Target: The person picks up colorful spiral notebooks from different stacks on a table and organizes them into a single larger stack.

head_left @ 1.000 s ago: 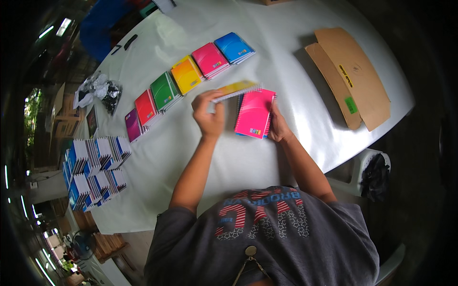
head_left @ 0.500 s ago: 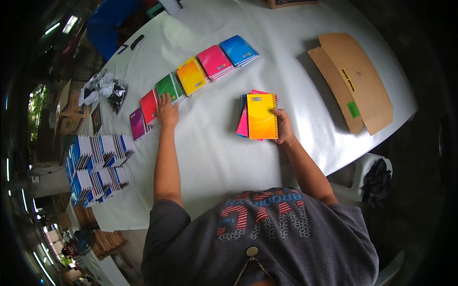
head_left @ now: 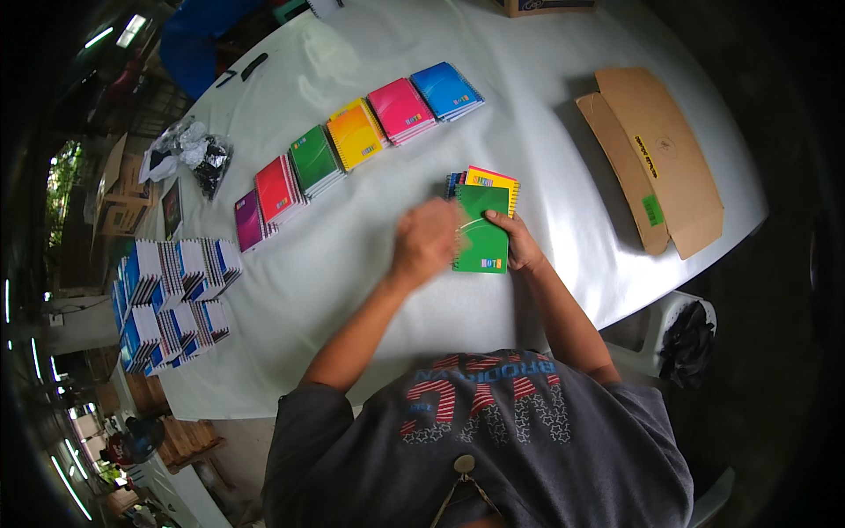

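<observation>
My right hand [head_left: 521, 245] grips a small fanned stack of spiral notebooks, its thumb pressing on the top one. On top lies a green notebook [head_left: 482, 251], turned with its coil to the left; a yellow notebook [head_left: 493, 179] shows beneath it, with edges of pink and blue ones behind. Smeared by motion, my left hand [head_left: 424, 239] is at the green notebook's left edge; its fingers cannot be made out. Beyond, notebook piles run in a slanting row: purple [head_left: 250, 220], red [head_left: 279, 187], green [head_left: 314, 158], yellow [head_left: 356, 132], pink [head_left: 400, 110] and blue [head_left: 446, 88].
Blocks of stacked notebooks [head_left: 167, 295] stand at the table's left edge. A crumpled clear plastic bag [head_left: 198, 157] lies behind them. To the right is a folded cardboard piece [head_left: 669, 167]. A black cutter-like tool [head_left: 254, 66] rests at the far left edge. A white chair [head_left: 656, 330] stands at right.
My left hand has come from the green pile back to the held stack. A green notebook now lies over the yellow one in my right hand.
</observation>
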`<state>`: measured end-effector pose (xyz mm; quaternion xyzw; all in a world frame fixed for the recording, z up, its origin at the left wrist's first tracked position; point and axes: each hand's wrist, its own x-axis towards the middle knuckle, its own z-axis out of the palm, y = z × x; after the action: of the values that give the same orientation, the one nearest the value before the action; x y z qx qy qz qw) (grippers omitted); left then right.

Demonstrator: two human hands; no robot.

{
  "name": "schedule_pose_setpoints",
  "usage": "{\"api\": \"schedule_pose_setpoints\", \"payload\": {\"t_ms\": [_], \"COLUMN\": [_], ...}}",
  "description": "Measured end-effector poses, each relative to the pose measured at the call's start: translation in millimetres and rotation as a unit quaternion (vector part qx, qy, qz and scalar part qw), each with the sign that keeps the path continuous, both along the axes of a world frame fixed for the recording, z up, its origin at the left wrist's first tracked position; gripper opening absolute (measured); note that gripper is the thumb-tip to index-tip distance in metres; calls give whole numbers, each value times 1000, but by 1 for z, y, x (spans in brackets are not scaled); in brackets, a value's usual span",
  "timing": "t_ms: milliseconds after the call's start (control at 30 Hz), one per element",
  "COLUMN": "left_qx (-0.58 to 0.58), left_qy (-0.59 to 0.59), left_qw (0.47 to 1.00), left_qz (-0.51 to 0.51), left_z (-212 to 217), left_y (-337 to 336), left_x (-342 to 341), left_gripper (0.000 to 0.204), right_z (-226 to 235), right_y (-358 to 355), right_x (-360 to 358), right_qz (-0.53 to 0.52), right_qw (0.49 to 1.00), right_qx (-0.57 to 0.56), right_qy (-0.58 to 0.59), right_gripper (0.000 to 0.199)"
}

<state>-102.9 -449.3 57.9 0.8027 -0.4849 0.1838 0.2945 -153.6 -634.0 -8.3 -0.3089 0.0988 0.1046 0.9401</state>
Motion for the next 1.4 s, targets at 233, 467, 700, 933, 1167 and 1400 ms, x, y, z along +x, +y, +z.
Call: {"api": "schedule_pose_setpoints", "payload": {"t_ms": [233, 467, 700, 933, 1167, 1400], "left_qx": [159, -35, 44, 75, -214, -297], "left_qy": [-97, -177, 56, 143, 615, 519], "left_qw": [868, 916, 997, 986, 753, 800], "left_qz": [460, 357, 20, 31, -93, -45], "left_z": [-39, -5, -10, -7, -3, -22], "left_y": [140, 95, -8, -7, 29, 19], "left_x": [147, 104, -54, -43, -28, -46], "left_gripper": [46, 22, 27, 37, 72, 73], "right_z": [8, 8, -3, 7, 56, 54], "right_y": [8, -4, 5, 4, 19, 34], "right_x": [6, -1, -5, -7, -23, -24], "right_qz": [32, 28, -4, -4, -11, -4], "right_qw": [999, 998, 999, 997, 968, 889], "right_qx": [33, 58, -28, 78, -201, -392], "right_qy": [10, 6, -46, -11, -149, -235], "right_gripper": [46, 54, 67, 57, 75, 85]}}
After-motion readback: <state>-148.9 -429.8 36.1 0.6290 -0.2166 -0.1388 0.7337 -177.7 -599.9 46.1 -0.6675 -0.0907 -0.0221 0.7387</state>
